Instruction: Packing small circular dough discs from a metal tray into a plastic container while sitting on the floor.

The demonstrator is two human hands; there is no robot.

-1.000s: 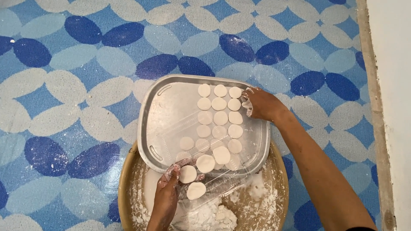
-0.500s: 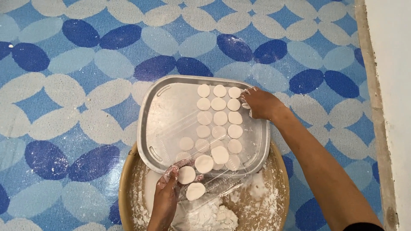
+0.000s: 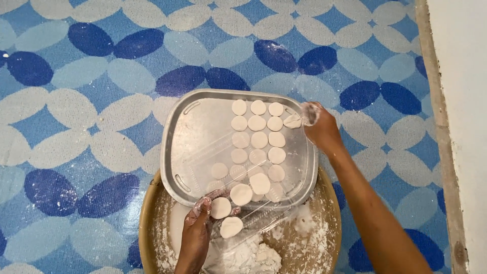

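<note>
Little has shifted since a second ago: the right hand (image 3: 320, 129) stays at the far right corner of the metal tray (image 3: 203, 132), flour-dusted fingers pinched together on a small dough disc (image 3: 292, 121) at the end of the rows, and the left hand (image 3: 197, 231) stays at the tray's near edge, fingers closed lightly on another disc (image 3: 220, 207). That near disc lies on a clear plastic sheet (image 3: 264, 218) spilling from the tray into the round wooden bowl (image 3: 147, 223), beside a loose one (image 3: 231, 227). These discs look soft, light and easily dented, best lifted by the rim with gentle fingertips. Flour (image 3: 253, 256) heaps in the bowl below; both sit on a blue and white patterned floor (image 3: 76, 127).
</note>
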